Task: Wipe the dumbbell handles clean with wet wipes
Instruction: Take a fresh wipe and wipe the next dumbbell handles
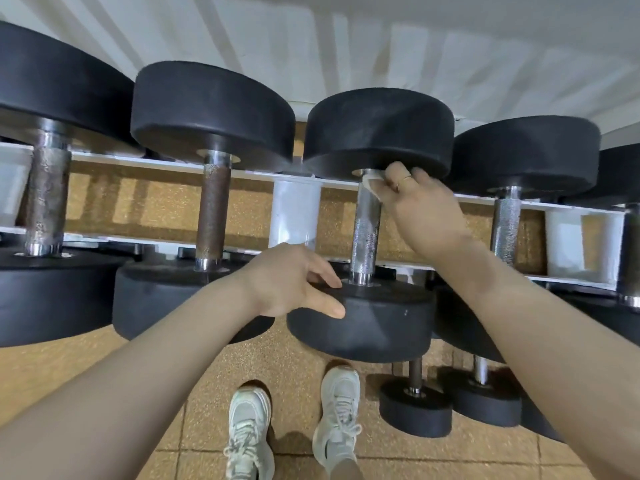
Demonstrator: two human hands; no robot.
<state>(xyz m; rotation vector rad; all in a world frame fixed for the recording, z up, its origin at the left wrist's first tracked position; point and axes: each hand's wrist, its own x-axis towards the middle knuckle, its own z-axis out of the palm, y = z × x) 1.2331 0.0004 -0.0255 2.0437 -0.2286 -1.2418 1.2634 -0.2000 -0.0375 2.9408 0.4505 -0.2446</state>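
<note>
The right hand (414, 199) has its fingers curled around a white wipe (372, 181), pressing it against the top of the handle (366, 230) of the third dumbbell on the rack (294, 216), just under the far weight (379, 133). A ring shows on one finger. The left hand (294, 280) lies open, fingers straight and slightly spread, resting on the near weight (374, 320) of the same dumbbell beside the handle's lower end. Two pale shoes (249, 434) stand on the floor below.
</note>
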